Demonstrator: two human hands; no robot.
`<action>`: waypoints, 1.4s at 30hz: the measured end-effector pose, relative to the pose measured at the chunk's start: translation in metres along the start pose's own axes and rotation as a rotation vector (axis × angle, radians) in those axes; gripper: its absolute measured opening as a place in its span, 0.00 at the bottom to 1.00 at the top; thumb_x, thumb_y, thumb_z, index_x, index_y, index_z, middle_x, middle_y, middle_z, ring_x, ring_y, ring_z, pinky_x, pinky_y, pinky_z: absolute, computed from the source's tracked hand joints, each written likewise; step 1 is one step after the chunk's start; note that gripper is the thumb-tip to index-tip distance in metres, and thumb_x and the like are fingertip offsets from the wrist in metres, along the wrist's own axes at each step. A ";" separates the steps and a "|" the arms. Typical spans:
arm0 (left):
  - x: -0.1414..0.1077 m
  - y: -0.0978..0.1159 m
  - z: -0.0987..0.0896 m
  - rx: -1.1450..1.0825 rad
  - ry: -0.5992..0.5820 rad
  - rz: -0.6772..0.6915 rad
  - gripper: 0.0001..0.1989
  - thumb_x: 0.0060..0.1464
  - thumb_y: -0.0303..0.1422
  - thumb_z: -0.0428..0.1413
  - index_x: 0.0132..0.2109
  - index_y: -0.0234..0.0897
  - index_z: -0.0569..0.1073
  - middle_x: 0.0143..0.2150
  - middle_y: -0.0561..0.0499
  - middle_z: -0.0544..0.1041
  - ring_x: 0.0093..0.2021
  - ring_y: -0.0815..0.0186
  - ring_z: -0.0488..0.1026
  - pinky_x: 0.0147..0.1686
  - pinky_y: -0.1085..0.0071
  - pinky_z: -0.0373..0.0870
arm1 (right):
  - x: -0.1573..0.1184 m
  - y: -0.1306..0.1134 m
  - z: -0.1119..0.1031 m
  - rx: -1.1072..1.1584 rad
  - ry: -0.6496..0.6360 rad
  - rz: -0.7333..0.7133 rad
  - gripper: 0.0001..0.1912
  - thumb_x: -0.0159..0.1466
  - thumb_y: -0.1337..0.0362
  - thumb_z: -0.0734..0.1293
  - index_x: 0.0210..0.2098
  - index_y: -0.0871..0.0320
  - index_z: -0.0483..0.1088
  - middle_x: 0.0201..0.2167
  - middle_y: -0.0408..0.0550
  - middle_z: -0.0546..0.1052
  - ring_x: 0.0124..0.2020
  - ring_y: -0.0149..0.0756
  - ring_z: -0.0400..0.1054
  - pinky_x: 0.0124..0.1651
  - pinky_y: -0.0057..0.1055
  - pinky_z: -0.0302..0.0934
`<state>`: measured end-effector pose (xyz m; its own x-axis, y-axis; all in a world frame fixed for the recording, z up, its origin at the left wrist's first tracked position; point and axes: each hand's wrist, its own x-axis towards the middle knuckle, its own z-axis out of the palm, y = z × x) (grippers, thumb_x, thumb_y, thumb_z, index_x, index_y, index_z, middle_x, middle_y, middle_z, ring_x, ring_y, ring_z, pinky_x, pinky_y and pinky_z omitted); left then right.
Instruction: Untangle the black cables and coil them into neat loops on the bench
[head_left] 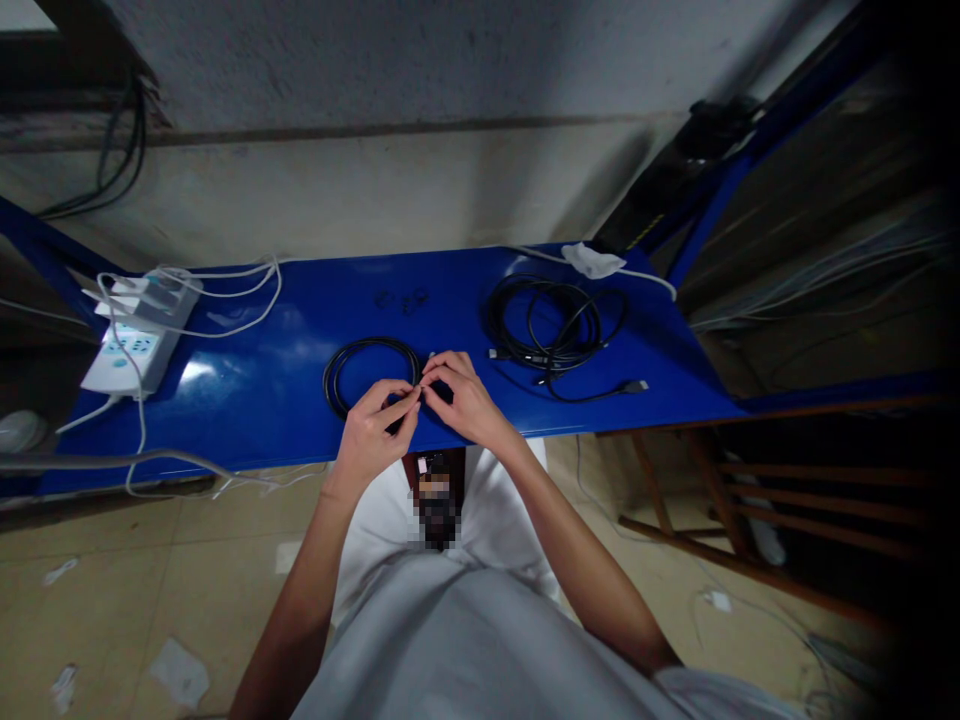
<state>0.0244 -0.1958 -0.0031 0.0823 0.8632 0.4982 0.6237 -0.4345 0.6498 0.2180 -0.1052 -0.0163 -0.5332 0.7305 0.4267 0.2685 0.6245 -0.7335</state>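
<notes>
A coiled black cable (367,345) lies on the blue table (247,400) near its front edge. At the coil's right side, my left hand (379,422) and my right hand (456,398) meet, fingertips pinched together and almost touching. Both pinch at the right edge of this coil; the small piece between the fingertips is too small to make out. Just above my right hand a small cable end (432,355) shows. Farther right, a larger tangle of black cables (559,325) with several plugs rests on the table.
A white power strip (124,350) with white cords stands at the table's left end. Small dark ties (412,302) lie near the back. A crumpled white wrapper (592,261) sits at the back right, by a blue frame post (705,215). A wooden rack (705,480) stands beyond.
</notes>
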 end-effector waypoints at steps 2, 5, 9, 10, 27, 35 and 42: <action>-0.001 0.002 -0.001 0.032 -0.036 0.002 0.16 0.74 0.27 0.59 0.63 0.42 0.83 0.57 0.40 0.82 0.54 0.56 0.81 0.51 0.57 0.82 | 0.000 -0.001 -0.001 -0.001 0.001 -0.005 0.04 0.75 0.69 0.70 0.44 0.54 0.75 0.52 0.52 0.78 0.56 0.48 0.70 0.62 0.48 0.68; -0.003 0.003 0.000 0.063 -0.053 0.005 0.18 0.74 0.27 0.58 0.66 0.41 0.81 0.59 0.38 0.81 0.56 0.55 0.80 0.55 0.54 0.82 | 0.001 -0.003 -0.002 0.000 -0.012 -0.002 0.05 0.75 0.68 0.69 0.42 0.53 0.75 0.51 0.51 0.79 0.55 0.47 0.72 0.61 0.49 0.69; -0.004 0.004 0.001 0.006 -0.003 -0.021 0.17 0.75 0.27 0.57 0.65 0.40 0.82 0.59 0.38 0.80 0.56 0.57 0.81 0.57 0.55 0.84 | 0.001 -0.006 -0.002 0.039 -0.028 -0.006 0.07 0.77 0.67 0.67 0.41 0.52 0.76 0.49 0.50 0.79 0.54 0.45 0.74 0.61 0.47 0.71; -0.003 0.005 0.001 -0.011 0.002 -0.032 0.16 0.75 0.27 0.57 0.63 0.40 0.83 0.59 0.39 0.80 0.55 0.58 0.82 0.57 0.56 0.84 | 0.001 -0.006 -0.002 0.047 -0.029 -0.004 0.07 0.77 0.67 0.67 0.41 0.52 0.75 0.49 0.51 0.78 0.54 0.44 0.75 0.60 0.46 0.71; 0.043 -0.010 -0.026 -0.175 -0.228 -0.258 0.05 0.70 0.35 0.67 0.45 0.43 0.88 0.45 0.47 0.87 0.44 0.59 0.83 0.43 0.62 0.79 | -0.001 -0.002 -0.001 -0.018 -0.041 0.005 0.03 0.76 0.67 0.69 0.44 0.54 0.74 0.52 0.53 0.78 0.56 0.48 0.72 0.62 0.49 0.68; 0.054 -0.017 -0.032 -0.208 -0.327 -0.290 0.06 0.68 0.37 0.67 0.43 0.42 0.87 0.42 0.48 0.87 0.40 0.61 0.83 0.36 0.67 0.76 | 0.000 -0.005 -0.003 -0.010 -0.063 0.027 0.05 0.74 0.70 0.68 0.43 0.53 0.74 0.53 0.52 0.77 0.56 0.48 0.71 0.63 0.49 0.67; 0.052 -0.023 -0.038 -0.216 -0.406 -0.231 0.07 0.72 0.37 0.64 0.46 0.42 0.86 0.46 0.47 0.86 0.45 0.60 0.83 0.42 0.66 0.77 | -0.001 -0.004 -0.002 -0.006 -0.059 0.028 0.04 0.75 0.69 0.68 0.44 0.53 0.74 0.54 0.54 0.74 0.59 0.48 0.71 0.65 0.49 0.69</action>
<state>-0.0147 -0.1504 0.0300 0.2832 0.9545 0.0930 0.4896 -0.2273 0.8418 0.2191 -0.1078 -0.0125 -0.5718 0.7303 0.3738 0.2888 0.6056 -0.7415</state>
